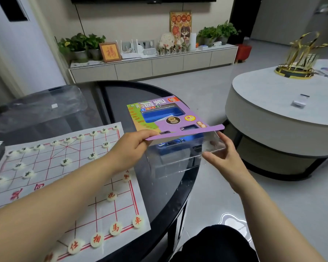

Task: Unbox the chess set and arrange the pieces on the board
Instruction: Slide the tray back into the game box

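Step in hand: judging by the grips, the packaging is being taken apart, the purple card insert coming away from the clear plastic case.
Left hand: the left hand pinches the near edge of the card insert, thumb on top.
Right hand: the right hand clamps the right end of the clear case between thumb and fingers.
Where the set is: the blue tray shows through the card's window. White pieces stand on the lines of the paper board, black-lettered on the far half, red-lettered on the near; the forearm hides some.
Doing it well: pull card and case straight apart along the case's length, level, so the tray does not tip out. Hold the thin card by its edge without creasing it.
Edges: the package hangs over the right rim of the dark glass surface, partly above the floor; anything dropped there would miss the surface.
Open room: bare glass lies beyond the board, between it and a crumpled plastic bag. A pale round table stands well apart to the right.
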The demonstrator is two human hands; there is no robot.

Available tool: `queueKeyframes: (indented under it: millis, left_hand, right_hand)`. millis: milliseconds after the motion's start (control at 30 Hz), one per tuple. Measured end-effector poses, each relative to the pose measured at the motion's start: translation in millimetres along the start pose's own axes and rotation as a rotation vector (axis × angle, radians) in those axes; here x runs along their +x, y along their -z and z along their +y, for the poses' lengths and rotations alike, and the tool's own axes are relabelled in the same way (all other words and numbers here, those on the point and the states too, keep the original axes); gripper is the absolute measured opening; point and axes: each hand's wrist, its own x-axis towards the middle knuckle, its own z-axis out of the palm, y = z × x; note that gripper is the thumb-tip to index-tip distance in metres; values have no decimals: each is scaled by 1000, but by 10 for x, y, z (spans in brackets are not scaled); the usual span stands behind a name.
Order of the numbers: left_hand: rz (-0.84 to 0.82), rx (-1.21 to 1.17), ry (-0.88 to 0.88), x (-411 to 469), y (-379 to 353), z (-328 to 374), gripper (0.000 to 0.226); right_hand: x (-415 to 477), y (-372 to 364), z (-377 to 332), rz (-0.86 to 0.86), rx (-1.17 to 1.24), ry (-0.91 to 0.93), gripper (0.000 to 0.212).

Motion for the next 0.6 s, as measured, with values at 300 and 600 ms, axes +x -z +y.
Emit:
queueKeyframes:
  millis: [300,600]
  left_hand:
    - [43,-101,-43,44,199,117,32]
    - [218,-348,-51,179,629,297,28]
  right_hand:
    - [297,-136,-203,200,-77,189,48]
    - [258,-74,-695,227,-9,388,24]
